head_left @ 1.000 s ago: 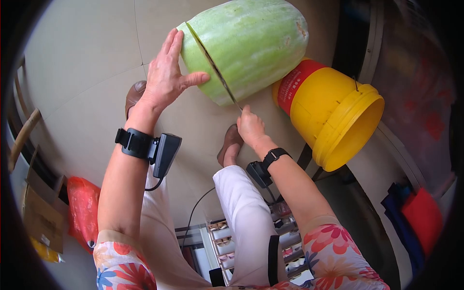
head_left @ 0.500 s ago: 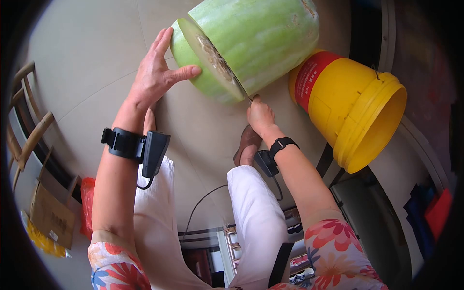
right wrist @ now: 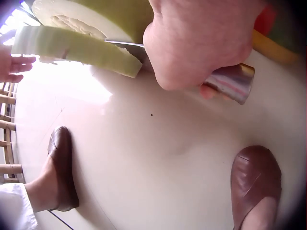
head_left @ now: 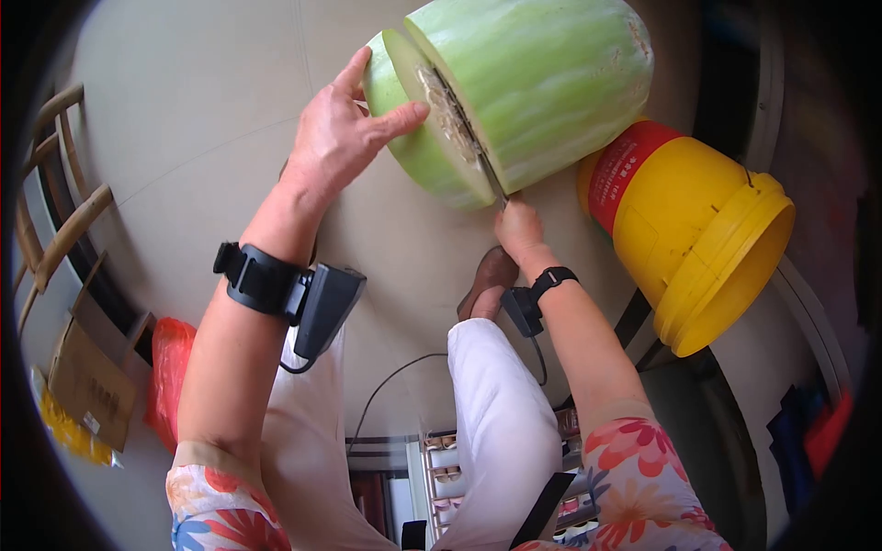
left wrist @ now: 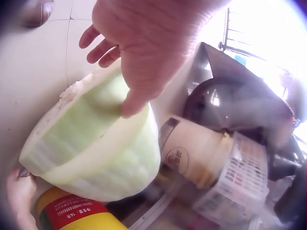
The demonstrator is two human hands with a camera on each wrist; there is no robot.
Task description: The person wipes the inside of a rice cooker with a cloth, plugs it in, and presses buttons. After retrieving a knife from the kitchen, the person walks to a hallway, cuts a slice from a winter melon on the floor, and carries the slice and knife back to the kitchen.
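A large pale-green winter melon [head_left: 560, 87] lies on its side on the floor. At its left end a thick slice [head_left: 409, 69] leans away, baring pale flesh and a seedy core; the two stay close together near the bottom. My left hand [head_left: 344, 133] touches the slice's outer end, its thumb reaching over the rind and the other fingers spread toward the far edge. In my right hand [head_left: 522, 228] is a knife [right wrist: 235, 82], gripped by its shiny handle. The blade stands in the cut between slice and melon, at the near side.
A yellow bucket [head_left: 703, 239] with a red band lies tipped beside the melon. My brown shoes [right wrist: 256, 182] are on the floor just in front. Wooden chair parts [head_left: 69, 234], a cardboard box [head_left: 90, 386] and a red plastic bag [head_left: 170, 372] are at the left.
The narrow cut has widened as the slice tilted left, exposing its face and seeds. My left fingers have bent a little. The knife remains in the cut; the head view has shifted.
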